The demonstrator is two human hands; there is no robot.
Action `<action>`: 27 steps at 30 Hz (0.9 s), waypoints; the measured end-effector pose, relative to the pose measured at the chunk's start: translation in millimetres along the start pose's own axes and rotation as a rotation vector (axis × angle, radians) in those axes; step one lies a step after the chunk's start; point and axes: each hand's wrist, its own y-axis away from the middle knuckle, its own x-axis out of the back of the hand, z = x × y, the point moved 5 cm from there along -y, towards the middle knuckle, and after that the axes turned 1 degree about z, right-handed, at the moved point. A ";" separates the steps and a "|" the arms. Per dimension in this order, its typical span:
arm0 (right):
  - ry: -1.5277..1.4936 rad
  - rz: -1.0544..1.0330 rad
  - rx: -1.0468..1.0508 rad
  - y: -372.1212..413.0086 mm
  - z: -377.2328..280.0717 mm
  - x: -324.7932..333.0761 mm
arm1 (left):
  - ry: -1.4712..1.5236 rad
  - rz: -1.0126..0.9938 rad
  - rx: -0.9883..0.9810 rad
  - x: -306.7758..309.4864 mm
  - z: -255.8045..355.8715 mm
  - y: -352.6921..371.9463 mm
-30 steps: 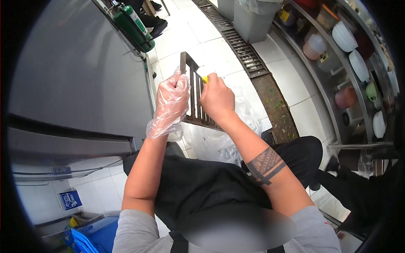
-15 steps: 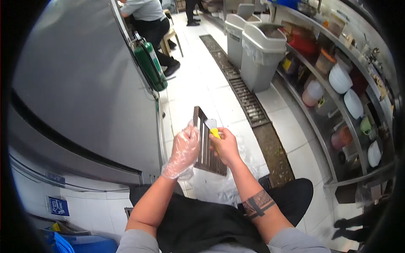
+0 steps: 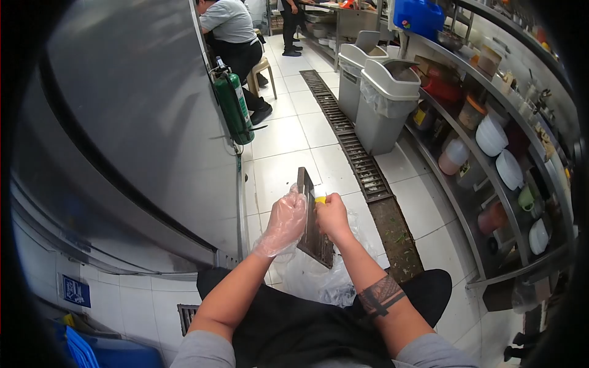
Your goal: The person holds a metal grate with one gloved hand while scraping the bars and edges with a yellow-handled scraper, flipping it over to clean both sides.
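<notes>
My left hand (image 3: 284, 222), in a clear plastic glove, grips a dark drain grate (image 3: 315, 243) by its left edge. The grate is held up and tilted, turned nearly edge-on to me. Bare, my right hand (image 3: 333, 219) is closed round a scraper with a yellow handle (image 3: 320, 200). Its pale blade lies against or very close to the upper part of the grate; exact contact cannot be made out. Below the grate, a crumpled clear plastic bag (image 3: 307, 283) is spread on the floor.
A floor drain (image 3: 345, 129) with grates runs ahead, its near section (image 3: 397, 239) uncovered. Grey bins (image 3: 385, 107) and metal shelves (image 3: 451, 178) stand right. Left are a steel cabinet (image 3: 141, 122) and a green fire extinguisher (image 3: 233, 107). Two people (image 3: 230, 37) are farther off.
The grate has turned more edge-on, so its slots show less. Both hands sit slightly lower and the scraper's handle is more covered by my right hand. The camera view has shifted.
</notes>
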 end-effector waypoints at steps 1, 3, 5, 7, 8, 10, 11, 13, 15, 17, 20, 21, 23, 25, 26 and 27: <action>0.042 0.043 0.032 1.1 1.6 -2.0 | -0.050 0.010 -0.077 0.4 0.6 0.3; 0.074 0.078 0.129 -6.5 10.2 -7.4 | -0.105 0.020 -0.148 0.7 2.8 1.2; 0.104 0.116 0.210 -12.6 22.0 -9.0 | -0.034 0.090 -0.028 -0.3 1.8 -0.1; 0.192 0.173 0.285 -1.8 6.5 -6.0 | -0.189 0.041 -0.154 0.8 -3.6 -6.4; 0.230 0.166 0.306 5.6 -0.7 -4.7 | -0.336 -0.009 -0.291 -3.4 -5.8 -5.3; 0.207 0.183 0.332 -2.0 9.0 -8.9 | -0.336 -0.184 -0.003 0.0 -4.6 -8.2; 0.171 0.174 0.364 -3.0 7.9 -7.9 | -0.339 -0.206 0.030 -1.7 -5.4 -7.9; 0.131 0.150 0.358 -8.7 12.2 -8.9 | -0.058 -0.013 0.142 1.7 -8.5 -10.6; 0.116 0.135 0.355 -12.4 14.2 -8.8 | -0.057 -0.019 0.171 0.8 -12.5 -12.2; 0.114 0.126 0.425 -12.4 12.0 -9.3 | -0.019 0.012 0.231 -2.5 -21.3 -12.1; 0.056 0.116 0.525 -21.7 19.3 -11.0 | 0.038 0.036 0.201 -3.7 -32.7 -17.2; 0.071 0.085 0.509 -23.4 19.4 -10.8 | 0.041 0.039 0.176 -4.2 -32.0 -18.0; 0.070 0.087 0.549 -27.5 21.7 -11.0 | 0.025 0.041 0.217 -4.5 -31.9 -17.9; 0.069 0.086 0.590 -32.9 24.5 -10.2 | 0.009 0.045 0.260 -3.8 -29.5 -18.2; 0.072 0.076 0.621 -36.0 25.0 -8.7 | 0.022 0.037 0.237 -4.2 -27.2 -19.3; 0.075 0.068 0.653 -38.1 23.7 -7.5 | 0.035 0.030 0.213 -4.9 -26.9 -20.6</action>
